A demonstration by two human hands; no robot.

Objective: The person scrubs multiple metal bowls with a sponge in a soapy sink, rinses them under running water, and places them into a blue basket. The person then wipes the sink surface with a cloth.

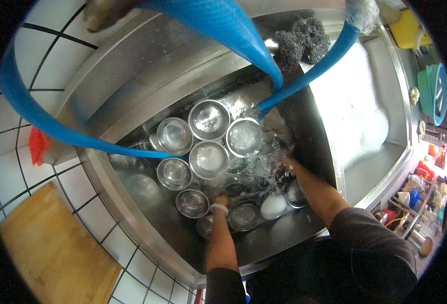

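Several round stainless steel bowls (209, 159) stand in a steel sink basin (147, 212). My left hand (220, 199), a pale band at its wrist, reaches in among the lower bowls, right of one dark-looking bowl (192, 203); its fingers are blurred by water. Splashing water largely hides my right hand (284, 159), which is right of the bowl (243, 136) under a blue hose (307, 76). Whether either hand holds anything cannot be told. Near the basin's front wall are a shallow bowl (244, 217) and a white rounded thing (273, 206).
Another blue hose (75, 136) enters from the left. Steel wool scourers (303, 41) lie at the back. The right basin (392, 83) holds white foam (352, 110). A wooden board (56, 243) leans at lower left; a teal basin (428, 93) stands far right.
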